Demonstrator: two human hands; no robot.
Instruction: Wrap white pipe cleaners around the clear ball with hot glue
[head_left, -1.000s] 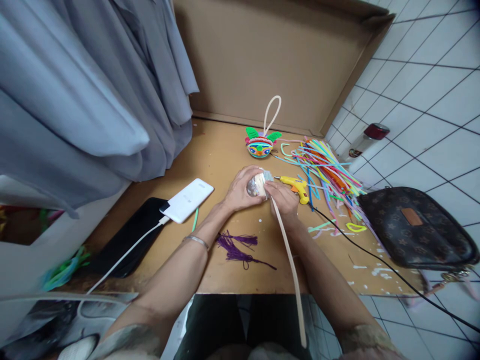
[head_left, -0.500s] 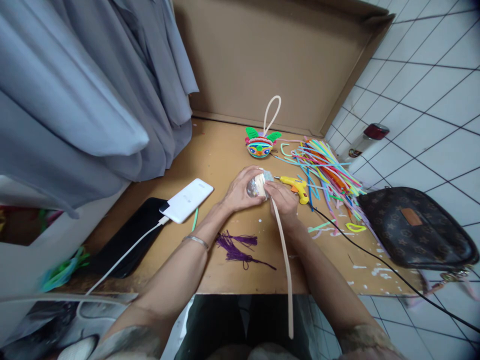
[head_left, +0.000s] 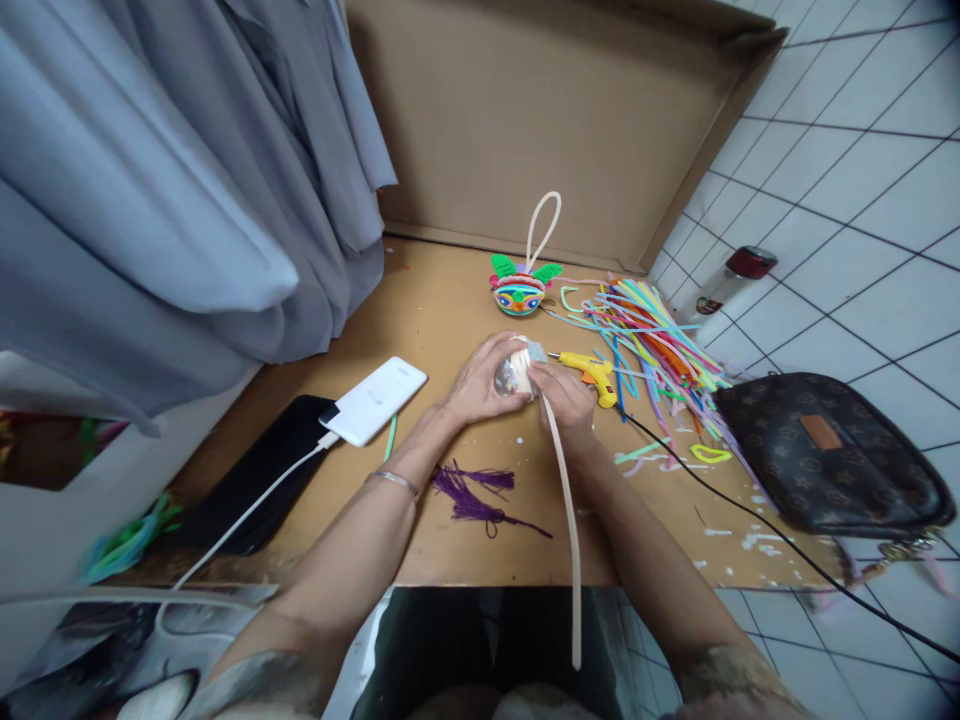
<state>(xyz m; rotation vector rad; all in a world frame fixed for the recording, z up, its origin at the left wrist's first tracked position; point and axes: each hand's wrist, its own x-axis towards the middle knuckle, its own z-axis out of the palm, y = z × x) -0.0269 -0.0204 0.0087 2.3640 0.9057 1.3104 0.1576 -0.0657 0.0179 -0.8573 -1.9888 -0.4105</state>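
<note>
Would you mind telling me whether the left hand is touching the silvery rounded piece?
Touching: the head view shows the left hand curled around the silvery rounded piece, holding it.

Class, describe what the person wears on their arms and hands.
The left hand and right hand wear no gloves. A thin, silver-coloured bracelet circles the left arm near the wrist; none shows on the right. The left sleeve and right sleeve look greyish and mottled, leaving both forearms bare.
</note>
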